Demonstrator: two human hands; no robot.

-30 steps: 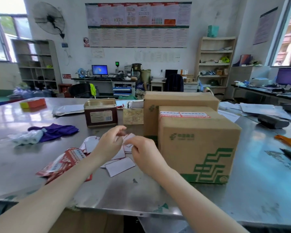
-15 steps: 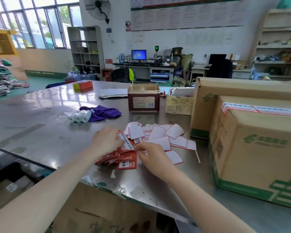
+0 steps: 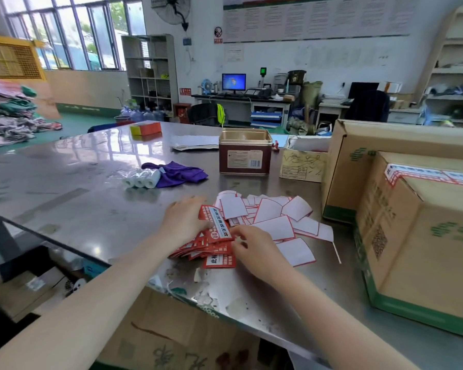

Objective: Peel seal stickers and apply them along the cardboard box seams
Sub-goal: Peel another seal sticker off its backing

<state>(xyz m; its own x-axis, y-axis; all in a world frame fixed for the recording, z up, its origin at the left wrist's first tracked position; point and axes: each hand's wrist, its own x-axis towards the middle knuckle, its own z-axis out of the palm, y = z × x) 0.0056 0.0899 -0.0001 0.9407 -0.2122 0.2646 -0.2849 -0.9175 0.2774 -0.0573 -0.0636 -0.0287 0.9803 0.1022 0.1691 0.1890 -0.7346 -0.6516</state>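
Two hands: both were at the lower centre of the frame, on a fanned pile of red seal stickers [image 3: 211, 247] lying on the steel surface [image 3: 72, 198].
Left hand [image 3: 183, 224]: lay at the left edge of the red pile, palm down; its fingertips were hidden behind one raised sticker [image 3: 216, 222], so whether its grip was closed on that sticker could not be told.
Right hand [image 3: 254, 248]: rested on the right side of the pile, fingers curled together, tips touching the red stickers; a firm grip on any one of them could not be confirmed.
Raised sticker: red with a white printed band, tilted up between the two hands.
Backing papers [image 3: 275, 222]: white pieces with red borders were scattered just right of and behind the stickers, centre of the frame.
Near cardboard box [image 3: 422, 236]: stood at the right of the frame, well apart from the hands, with a seal strip [image 3: 422, 174] across its top seam.
Second cardboard box [image 3: 358, 161]: stood directly behind the near one, touching it.
Tin [image 3: 245, 152]: open, upper centre of the surface.
Purple cloth [image 3: 178, 173]: lay left of the tin, beside a pack of white rolls [image 3: 142, 180].
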